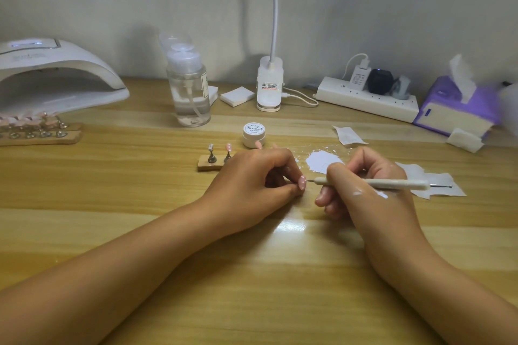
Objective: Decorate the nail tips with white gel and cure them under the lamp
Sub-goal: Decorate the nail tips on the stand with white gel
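My left hand [252,182] pinches a small pink nail tip [302,182] at the middle of the wooden table. My right hand [361,187] grips a white dotting pen [372,183] lying across it, and the pen's metal point touches the nail tip. White gel is smeared on the back of that hand. A patch of white gel [322,161] lies on the table just behind the hands. The closed white gel jar [254,134] stands beyond. A small wooden stand [210,164] holds one pink tip and an empty holder. The white curing lamp [56,75] sits far left.
Wooden stands with several pink tips [36,129] lie before the lamp. A clear pump bottle [190,89], cotton pads [236,96], a clip lamp base [269,87], a power strip [367,101] and a purple tissue pack [454,109] line the back. Paper scraps [445,186] lie at right.
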A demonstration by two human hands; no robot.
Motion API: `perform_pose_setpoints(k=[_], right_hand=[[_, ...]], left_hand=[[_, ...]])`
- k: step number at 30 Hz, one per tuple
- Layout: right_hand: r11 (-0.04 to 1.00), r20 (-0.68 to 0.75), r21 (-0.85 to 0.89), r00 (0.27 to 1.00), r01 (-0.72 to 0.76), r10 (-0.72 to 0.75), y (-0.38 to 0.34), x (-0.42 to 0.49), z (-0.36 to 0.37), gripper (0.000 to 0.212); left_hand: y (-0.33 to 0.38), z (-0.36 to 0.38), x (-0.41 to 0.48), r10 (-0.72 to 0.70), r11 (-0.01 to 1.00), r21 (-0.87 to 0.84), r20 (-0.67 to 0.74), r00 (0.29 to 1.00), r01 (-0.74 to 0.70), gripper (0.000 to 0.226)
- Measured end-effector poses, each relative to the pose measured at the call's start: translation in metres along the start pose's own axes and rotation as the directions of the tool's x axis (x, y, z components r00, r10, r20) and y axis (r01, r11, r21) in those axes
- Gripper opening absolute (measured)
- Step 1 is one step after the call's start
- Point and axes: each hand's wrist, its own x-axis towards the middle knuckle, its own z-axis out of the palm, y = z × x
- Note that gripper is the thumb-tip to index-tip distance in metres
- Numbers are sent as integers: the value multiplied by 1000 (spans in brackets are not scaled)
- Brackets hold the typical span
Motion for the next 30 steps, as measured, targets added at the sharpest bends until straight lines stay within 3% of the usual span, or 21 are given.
perform_pose_setpoints(k=[30], right_hand=[[1000, -21, 8, 1000, 2, -2, -3, -1, 2, 29]], left_hand=[[1, 0, -1, 5, 1000, 1, -7, 1000, -5, 16]])
